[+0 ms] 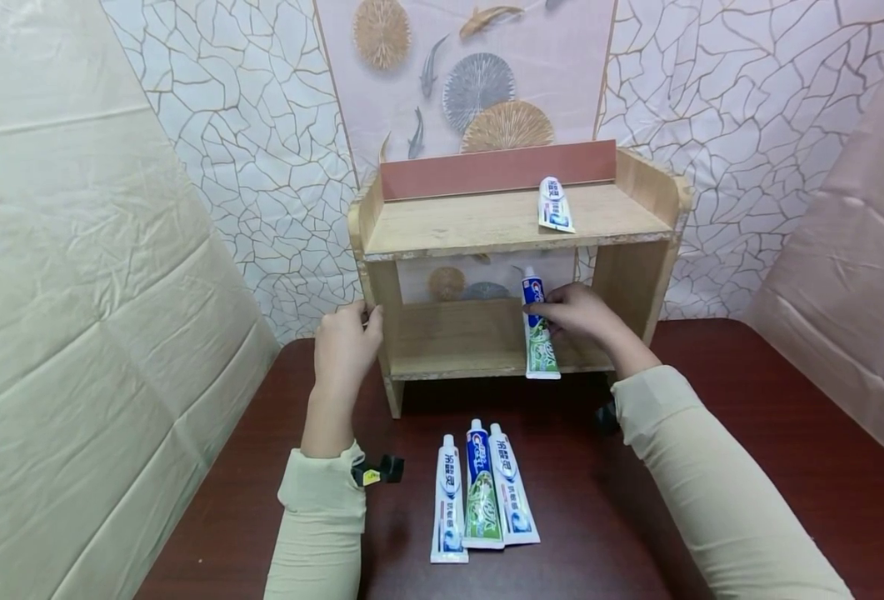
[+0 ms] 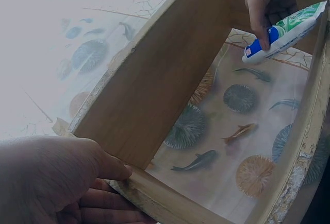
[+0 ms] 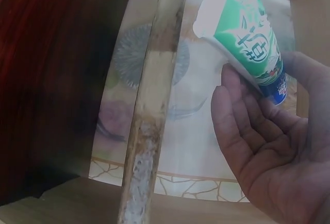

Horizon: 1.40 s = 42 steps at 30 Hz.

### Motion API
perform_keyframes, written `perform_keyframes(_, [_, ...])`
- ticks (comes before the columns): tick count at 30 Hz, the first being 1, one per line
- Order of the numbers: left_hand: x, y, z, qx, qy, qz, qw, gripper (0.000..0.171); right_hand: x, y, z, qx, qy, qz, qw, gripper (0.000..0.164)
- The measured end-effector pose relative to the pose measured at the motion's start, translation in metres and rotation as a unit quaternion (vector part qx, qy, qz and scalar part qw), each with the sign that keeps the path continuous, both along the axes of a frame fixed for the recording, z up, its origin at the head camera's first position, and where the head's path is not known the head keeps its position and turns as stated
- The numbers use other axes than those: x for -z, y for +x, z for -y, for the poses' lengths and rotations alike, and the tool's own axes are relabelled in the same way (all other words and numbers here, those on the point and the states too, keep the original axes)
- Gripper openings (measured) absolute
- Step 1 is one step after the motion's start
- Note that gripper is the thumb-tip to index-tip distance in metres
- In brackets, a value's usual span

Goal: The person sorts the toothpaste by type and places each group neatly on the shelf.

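My right hand (image 1: 582, 315) pinches a blue-and-green toothpaste tube (image 1: 541, 346) between thumb and fingers, cap end up, in front of the lower compartment of a small wooden shelf (image 1: 449, 237). In the right wrist view the tube's green crimped end (image 3: 247, 33) points away from the palm. My left hand (image 1: 344, 346) grips the left side panel of the shelf; its thumb (image 2: 111, 166) lies over the panel's edge in the left wrist view, with the other fingers below. A white toothpaste tube (image 1: 555, 207) lies on the upper board, cap toward the back.
On the dark red table (image 1: 247, 517), before the shelf, lie a white tube (image 1: 449, 504), a blue-and-green tube (image 1: 481, 492) and another white tube (image 1: 512, 492), side by side with caps toward the shelf. A reddish strip (image 1: 497, 171) runs along the shelf's top back.
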<state>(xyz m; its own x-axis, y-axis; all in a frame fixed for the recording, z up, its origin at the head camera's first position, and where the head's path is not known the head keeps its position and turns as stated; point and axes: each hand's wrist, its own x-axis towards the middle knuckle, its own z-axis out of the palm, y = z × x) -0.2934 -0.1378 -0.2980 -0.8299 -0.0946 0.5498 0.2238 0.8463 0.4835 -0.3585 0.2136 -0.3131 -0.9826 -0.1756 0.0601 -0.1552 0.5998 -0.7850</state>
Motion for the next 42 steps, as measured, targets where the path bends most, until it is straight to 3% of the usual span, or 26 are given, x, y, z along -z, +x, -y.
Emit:
perform_keyframes(15, [-0.001,0.002,0.0,-0.002,-0.008,0.001,1.0,0.035,-0.005,-0.013,-0.001,0.001,-0.007,0.016,1.0,0.049])
perform_keyframes(20, [-0.001,0.0,0.002,-0.008,-0.014,-0.007,0.9998,0.037,0.005,-0.019,-0.002,0.011,0.0,0.012,1.0,0.05])
perform_keyframes(25, [0.0,0.0,0.001,-0.004,-0.012,-0.008,0.9999,0.035,0.031,-0.023,-0.006,0.042,0.032,-0.029,0.998,0.051])
perform_keyframes(29, [-0.002,-0.001,0.001,0.003,-0.013,-0.01,0.9999,0.035,0.048,-0.025,-0.01,0.07,0.012,-0.063,0.995,0.052])
perform_keyframes(35, [-0.006,-0.001,0.0,0.003,-0.009,-0.021,0.9997,0.035,0.056,-0.026,-0.011,0.077,-0.023,-0.114,0.99,0.052])
perform_keyframes(38, [-0.005,0.0,0.0,0.004,-0.011,-0.014,0.9998,0.036,0.062,-0.022,-0.01,0.076,-0.008,-0.163,0.984,0.05])
perform_keyframes(42, [-0.002,0.002,-0.001,0.004,-0.011,-0.007,0.9999,0.036,0.067,-0.014,-0.008,0.088,0.028,-0.172,0.981,0.042])
